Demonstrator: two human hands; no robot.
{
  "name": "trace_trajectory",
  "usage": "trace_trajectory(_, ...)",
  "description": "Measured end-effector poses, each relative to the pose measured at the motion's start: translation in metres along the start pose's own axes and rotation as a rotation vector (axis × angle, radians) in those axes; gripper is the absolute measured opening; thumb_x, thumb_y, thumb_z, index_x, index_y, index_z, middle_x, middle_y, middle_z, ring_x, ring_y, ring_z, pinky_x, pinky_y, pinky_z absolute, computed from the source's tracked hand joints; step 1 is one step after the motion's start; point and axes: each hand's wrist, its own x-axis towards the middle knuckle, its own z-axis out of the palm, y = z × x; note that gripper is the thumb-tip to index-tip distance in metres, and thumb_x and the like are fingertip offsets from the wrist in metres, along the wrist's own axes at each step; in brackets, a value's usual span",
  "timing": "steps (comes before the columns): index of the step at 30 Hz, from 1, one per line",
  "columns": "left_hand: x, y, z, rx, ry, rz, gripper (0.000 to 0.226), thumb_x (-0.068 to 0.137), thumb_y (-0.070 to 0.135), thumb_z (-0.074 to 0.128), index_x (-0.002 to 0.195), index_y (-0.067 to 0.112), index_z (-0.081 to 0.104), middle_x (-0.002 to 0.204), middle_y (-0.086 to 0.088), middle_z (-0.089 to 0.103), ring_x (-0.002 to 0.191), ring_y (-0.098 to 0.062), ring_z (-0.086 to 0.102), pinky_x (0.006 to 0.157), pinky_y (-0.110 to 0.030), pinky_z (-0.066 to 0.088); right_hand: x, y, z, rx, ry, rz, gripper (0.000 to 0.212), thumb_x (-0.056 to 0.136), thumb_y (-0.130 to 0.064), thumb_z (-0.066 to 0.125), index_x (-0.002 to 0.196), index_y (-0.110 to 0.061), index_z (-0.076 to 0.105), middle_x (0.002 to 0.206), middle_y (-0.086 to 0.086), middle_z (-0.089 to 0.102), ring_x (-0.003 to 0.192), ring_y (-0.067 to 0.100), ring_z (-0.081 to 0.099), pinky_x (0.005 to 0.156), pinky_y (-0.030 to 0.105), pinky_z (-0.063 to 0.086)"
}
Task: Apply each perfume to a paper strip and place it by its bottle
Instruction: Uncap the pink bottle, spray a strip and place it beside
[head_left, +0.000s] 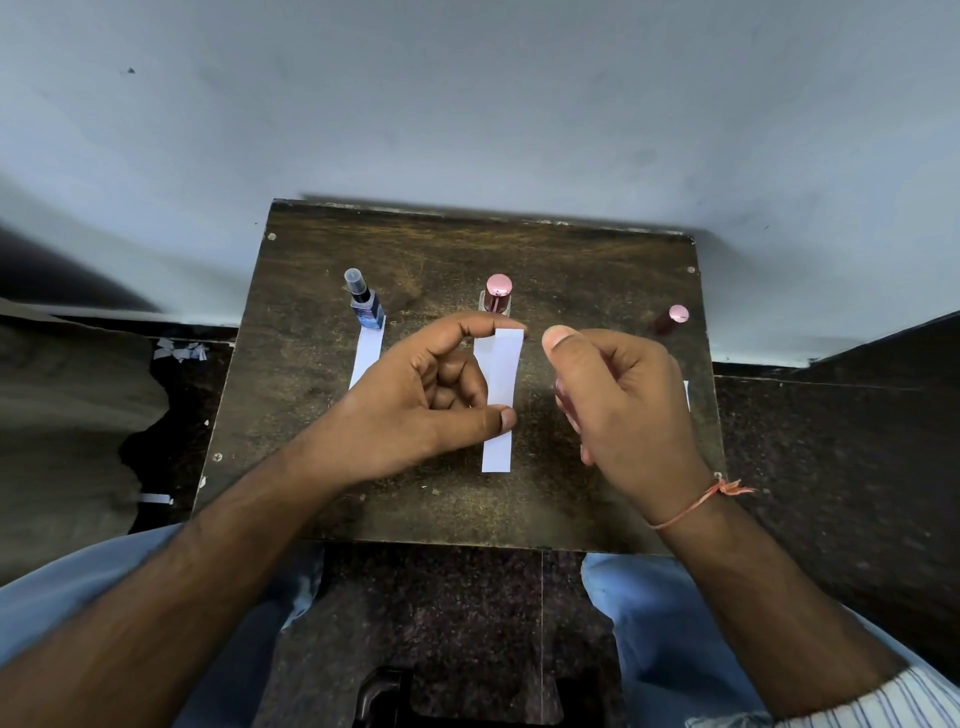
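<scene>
A white paper strip (500, 400) is being pinched by the left hand (415, 410), over the middle of the surface (597, 260). It is being held just in front of the pink-capped bottle (497, 293). The right hand (623, 405) is being curled round something reddish that is mostly hidden. Another strip (366, 356) is lying by the blue spray bottle (365, 301) near the left edge.

You've got a dark wooden table (322, 415): blue bottle (367, 301) far left with a strip (366, 358) before it, pink-capped bottle (497, 296) far middle, dark bottle (670, 319) at the right edge.
</scene>
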Motion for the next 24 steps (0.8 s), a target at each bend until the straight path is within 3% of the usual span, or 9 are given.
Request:
trace_trajectory(6,0.0002,-0.0006,0.0016,0.019,-0.008,-0.001,0.065,0.088,-0.003,0.081,0.14,0.03,0.059,0.072,0.008,0.062,0.06,-0.006,0.055,0.061,-0.019,0.05,0.0012,0.0,-0.0007,0.028,0.002,-0.018,0.072,0.097,-0.065,0.056,0.056,-0.007,0.044,0.055,0.024,0.044,0.048,0.043,0.044,0.048,0.059,0.041)
trace_trajectory(13,0.0012,0.0,0.0025,0.025,-0.019,-0.019,0.065,0.089,0.001,0.082,0.142,0.029,0.059,0.073,0.007,0.063,0.062,-0.015,0.053,0.062,-0.03,0.047,0.0034,0.0019,-0.0018,0.054,-0.01,0.023,0.074,0.096,-0.066,0.056,0.06,-0.002,0.044,0.059,0.029,0.043,0.049,0.046,0.044,0.049,0.06,0.043)
trace_trajectory(15,0.0016,0.0002,0.0022,0.024,-0.011,-0.02,0.064,0.089,0.0,0.082,0.141,0.029,0.059,0.072,0.009,0.063,0.06,-0.013,0.053,0.06,-0.027,0.046,0.0045,0.0023,-0.0039,0.068,-0.058,0.082,0.075,0.089,-0.072,0.065,0.062,-0.004,0.046,0.058,0.026,0.046,0.046,0.04,0.043,0.047,0.054,0.046)
trace_trajectory(17,0.0021,-0.0002,0.002,0.025,0.005,-0.027,0.065,0.088,-0.002,0.081,0.142,0.027,0.058,0.071,0.009,0.063,0.059,-0.01,0.053,0.058,-0.025,0.046,0.0055,0.0045,-0.0066,0.146,-0.11,0.149,0.058,0.082,-0.062,0.082,0.063,-0.015,0.052,0.052,0.01,0.049,0.041,0.025,0.043,0.045,0.04,0.041)
trace_trajectory(19,0.0025,-0.0008,0.0021,0.025,0.016,-0.035,0.065,0.088,-0.002,0.081,0.143,0.024,0.057,0.07,0.009,0.064,0.06,-0.015,0.051,0.057,-0.028,0.044,0.0074,0.0078,-0.0082,0.194,-0.166,0.191,0.035,0.082,-0.036,0.092,0.072,-0.021,0.062,0.054,-0.004,0.054,0.041,0.02,0.044,0.045,0.03,0.039)
trace_trajectory(21,0.0027,-0.0013,0.0018,0.03,0.019,-0.04,0.066,0.088,0.0,0.081,0.144,0.024,0.056,0.07,0.009,0.065,0.059,-0.018,0.048,0.057,-0.029,0.042,0.0088,0.0076,-0.0086,0.216,-0.207,0.243,0.022,0.085,-0.018,0.09,0.081,-0.018,0.068,0.058,-0.005,0.059,0.04,0.019,0.046,0.042,0.024,0.037)
trace_trajectory(24,0.0028,-0.0018,0.0022,0.028,0.018,-0.039,0.066,0.087,0.0,0.081,0.144,0.023,0.055,0.069,0.01,0.066,0.056,-0.011,0.05,0.055,-0.023,0.043,0.0078,0.0042,-0.0081,0.266,-0.281,0.306,0.012,0.09,-0.016,0.086,0.089,-0.015,0.074,0.064,-0.002,0.067,0.037,0.017,0.048,0.037,0.018,0.033)
